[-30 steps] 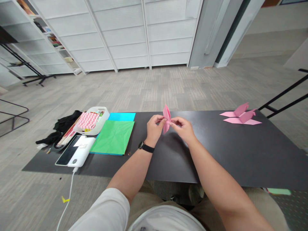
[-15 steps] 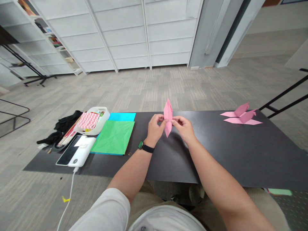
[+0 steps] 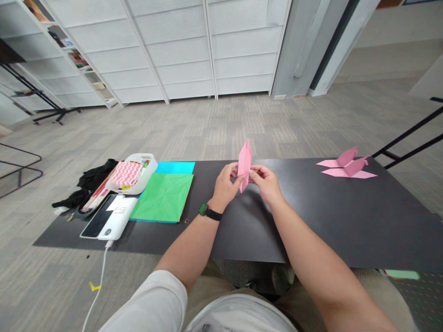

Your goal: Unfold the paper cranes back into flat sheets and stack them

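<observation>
A narrow folded piece of pink paper [image 3: 245, 159] stands nearly upright over the middle of the dark table, pointed at its top and bottom. My left hand [image 3: 226, 183] pinches it low on its left side. From the right, my right hand [image 3: 266, 181] grips the same paper with thumb and fingers near its lower part. Some fingertips are hidden behind the paper. Two pink folded paper birds [image 3: 349, 167] rest side by side near the table's far right edge.
Green paper [image 3: 165, 198] lies over blue paper [image 3: 176, 168] left of my hands. Beyond are a white basket [image 3: 152, 167], a white power bank [image 3: 118, 219] with a cable, a phone [image 3: 98, 221] and black cloth [image 3: 97, 173]. The dark table [image 3: 311, 221] extends rightward.
The pink paper has turned and tilted slightly, its top moving right and up. Both hands have shifted a little with it and still hold it.
</observation>
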`<state>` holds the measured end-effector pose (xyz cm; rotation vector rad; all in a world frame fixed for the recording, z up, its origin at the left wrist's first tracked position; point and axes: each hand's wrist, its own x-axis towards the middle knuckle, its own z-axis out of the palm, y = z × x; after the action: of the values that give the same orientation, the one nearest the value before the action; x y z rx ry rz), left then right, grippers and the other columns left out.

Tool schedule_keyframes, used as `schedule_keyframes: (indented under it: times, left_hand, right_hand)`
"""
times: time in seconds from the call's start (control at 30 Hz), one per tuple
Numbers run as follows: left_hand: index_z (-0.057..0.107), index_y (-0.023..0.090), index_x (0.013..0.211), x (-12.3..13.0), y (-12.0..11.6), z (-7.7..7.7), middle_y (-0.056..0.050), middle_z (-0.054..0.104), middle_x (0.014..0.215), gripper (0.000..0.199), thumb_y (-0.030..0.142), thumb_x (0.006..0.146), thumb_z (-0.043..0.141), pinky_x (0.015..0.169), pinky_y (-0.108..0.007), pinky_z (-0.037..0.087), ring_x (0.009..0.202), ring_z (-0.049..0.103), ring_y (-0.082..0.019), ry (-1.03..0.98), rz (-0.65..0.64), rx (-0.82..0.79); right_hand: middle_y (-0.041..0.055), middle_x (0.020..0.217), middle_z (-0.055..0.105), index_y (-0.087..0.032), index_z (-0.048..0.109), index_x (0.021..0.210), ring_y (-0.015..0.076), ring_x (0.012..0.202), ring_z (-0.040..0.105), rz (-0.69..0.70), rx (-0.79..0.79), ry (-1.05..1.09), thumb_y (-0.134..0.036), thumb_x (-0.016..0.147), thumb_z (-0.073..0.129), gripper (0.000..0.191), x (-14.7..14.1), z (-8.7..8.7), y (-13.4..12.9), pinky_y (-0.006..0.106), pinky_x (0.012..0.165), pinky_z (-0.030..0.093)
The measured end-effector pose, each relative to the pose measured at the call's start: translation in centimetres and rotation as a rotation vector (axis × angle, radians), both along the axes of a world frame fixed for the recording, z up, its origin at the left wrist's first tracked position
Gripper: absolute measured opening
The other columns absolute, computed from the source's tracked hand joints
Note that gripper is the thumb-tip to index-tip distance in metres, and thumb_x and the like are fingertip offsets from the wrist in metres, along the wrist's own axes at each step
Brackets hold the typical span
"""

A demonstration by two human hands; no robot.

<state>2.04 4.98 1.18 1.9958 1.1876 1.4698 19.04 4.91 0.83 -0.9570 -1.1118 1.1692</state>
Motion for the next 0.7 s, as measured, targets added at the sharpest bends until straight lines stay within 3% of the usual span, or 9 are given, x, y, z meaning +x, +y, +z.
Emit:
schedule_keyframes:
  times: [0.13, 0.23, 0.33, 0.5, 0.7]
  left_hand:
    - [0.067, 0.022, 0.119, 0.2, -0.5, 0.7, -0.006, 0.074, 0.108, 0.024, 0.025, 0.096, 0.074, 0.091, -0.035, 0.058, 0.096, 0.070, -0.019, -0.038, -0.039, 0.043]
    - [0.070, 0.020, 0.113, 0.2, -0.8, 1.1, -0.007, 0.077, 0.107, 0.014, 0.028, 0.101, 0.067, 0.096, -0.036, 0.059, 0.100, 0.073, -0.019, -0.096, -0.115, 0.018]
    - [0.072, 0.020, 0.108, 0.0, -0.8, 1.1, -0.007, 0.079, 0.105, 0.017, 0.035, 0.103, 0.065, 0.097, -0.037, 0.059, 0.101, 0.075, -0.020, -0.118, -0.154, -0.031]
    - [0.075, 0.020, 0.104, -0.1, -0.5, 0.9, -0.008, 0.079, 0.105, 0.022, 0.042, 0.098, 0.075, 0.099, -0.039, 0.060, 0.101, 0.075, -0.021, -0.174, -0.137, -0.042]
    - [0.078, 0.020, 0.097, -0.1, -0.1, 1.0, -0.009, 0.079, 0.105, 0.024, 0.044, 0.095, 0.079, 0.099, -0.040, 0.059, 0.102, 0.075, -0.021, -0.230, -0.190, -0.063]
  right_hand:
    - [0.0040, 0.096, 0.079, -0.026, 0.075, 0.100, 0.0211, 0.084, 0.074, 0.004, 0.074, -0.083, -0.056, 0.080, 0.086, 0.038, -0.1, 0.1, -0.2, 0.040, 0.085, 0.065]
    - [0.0034, 0.093, 0.078, -0.026, 0.073, 0.100, 0.0201, 0.082, 0.073, -0.032, 0.141, -0.146, -0.051, 0.080, 0.087, 0.035, -0.1, 0.1, -0.3, 0.038, 0.081, 0.064]
    - [0.0027, 0.089, 0.075, -0.026, 0.071, 0.098, 0.0193, 0.078, 0.070, -0.083, 0.194, -0.202, -0.048, 0.081, 0.087, 0.032, -0.1, -0.2, -0.4, 0.035, 0.074, 0.063]
    - [0.0043, 0.094, 0.074, -0.026, 0.072, 0.096, 0.0195, 0.082, 0.071, -0.114, 0.291, -0.306, -0.044, 0.087, 0.083, 0.023, -0.1, -0.2, -0.6, 0.037, 0.079, 0.062]
    - [0.0029, 0.092, 0.073, -0.026, 0.070, 0.095, 0.0196, 0.080, 0.072, -0.084, 0.300, -0.246, -0.043, 0.084, 0.088, 0.026, -0.1, 0.6, -0.8, 0.037, 0.077, 0.062]
